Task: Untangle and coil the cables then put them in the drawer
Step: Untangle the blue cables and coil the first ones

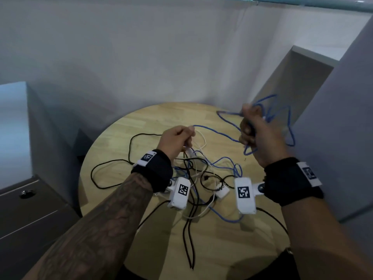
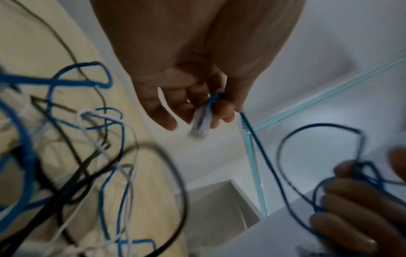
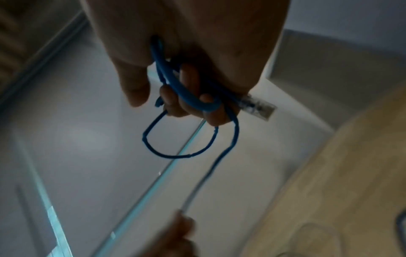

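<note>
Both hands are raised over the round wooden surface (image 1: 153,122), each gripping the blue cable (image 1: 218,132). The right hand (image 1: 260,136), at about 2 o'clock from the surface's middle, has its fingers curled round several loose blue loops that stick out past its far side; the right wrist view shows those loops bunched in the fingers with a clear plug (image 3: 260,105) poking out beside them. The left hand (image 1: 177,141), near 11 o'clock, is closed round the same cable, and its wrist view shows the fingers (image 2: 217,111) pinching the cable just behind its other clear plug (image 2: 199,126). A blue strand runs slack between the two hands. Under the wrists, around the surface's middle, more blue cable lies tangled with a black cable (image 1: 113,161) and a white cable (image 1: 201,141); the black one loops out toward 9 o'clock and trails to 6 o'clock. A grey drawer unit (image 1: 30,209) with a round lock stands off the surface at 8 o'clock.
</note>
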### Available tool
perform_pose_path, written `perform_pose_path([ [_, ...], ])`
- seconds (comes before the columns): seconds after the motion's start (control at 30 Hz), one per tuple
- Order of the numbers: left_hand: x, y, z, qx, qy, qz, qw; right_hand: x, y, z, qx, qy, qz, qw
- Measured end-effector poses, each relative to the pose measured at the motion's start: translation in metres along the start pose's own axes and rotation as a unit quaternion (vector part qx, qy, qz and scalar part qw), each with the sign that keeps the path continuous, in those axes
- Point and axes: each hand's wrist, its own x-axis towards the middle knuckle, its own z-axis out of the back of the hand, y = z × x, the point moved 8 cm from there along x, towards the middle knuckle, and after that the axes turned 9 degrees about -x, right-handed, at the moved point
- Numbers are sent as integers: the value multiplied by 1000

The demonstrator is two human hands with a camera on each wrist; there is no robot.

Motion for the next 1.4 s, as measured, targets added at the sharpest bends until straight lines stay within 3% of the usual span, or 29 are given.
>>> perform_pose_path([
  [0.07,-3,-23,-4,-23,15,-41,999,-8,6,-8,-153,1,52,987],
  [0.13,-8,-43,-8,-44,23,-69,996,-13,8,-15,-233,1,81,969],
  [0.27,-15,-52,-7,-26,58,-23,998,-12,4,-16,-179,10,96,979],
  [0.33,-21,-48,-5,-77,107,55,990,-7,-9,-2,-127,-28,63,989],
  [0.4,-28,-48,0,-172,135,108,970,-8,-36,13,-161,-35,-56,985],
  [0.43,-31,-49,5,-198,135,112,964,-12,-52,18,-215,-9,-120,969],
  [0.5,-34,-46,16,-188,121,99,970,-28,-72,15,-371,104,-186,904],
  [0.6,-41,-38,31,-96,83,96,987,-49,-87,4,-555,235,-178,778],
  [0.67,-46,-32,38,-57,61,113,990,-53,-83,-4,-600,244,-142,748],
  [0.7,-48,-31,39,-48,54,118,990,-50,-75,-6,-613,217,-116,751],
  [0.8,-53,-30,40,-26,43,121,991,-41,-35,-1,-591,41,-1,806],
  [0.83,-55,-29,38,-19,44,120,992,-38,-28,-1,-561,15,14,827],
  [0.87,-56,-29,36,-14,47,119,992,-33,-36,-1,-525,27,-9,851],
  [0.93,-59,-29,31,-3,55,114,992,-35,-78,-10,-467,151,-133,861],
  [1.0,-61,-27,27,4,63,109,992,-50,-115,-22,-486,271,-219,801],
  [1.03,-60,-26,25,6,64,107,992,-52,-121,-22,-539,280,-221,763],
  [1.07,-59,-24,25,6,65,104,992,-49,-119,-22,-578,260,-206,746],
  [1.23,-58,-6,25,-15,62,104,993,-23,-39,-11,-654,11,46,755],
  [1.33,-60,-2,17,-3,77,104,992,-24,-13,-4,-601,-110,137,780],
  [1.4,-60,-5,8,-1,94,107,990,-24,-14,-13,-538,-110,186,815],
])
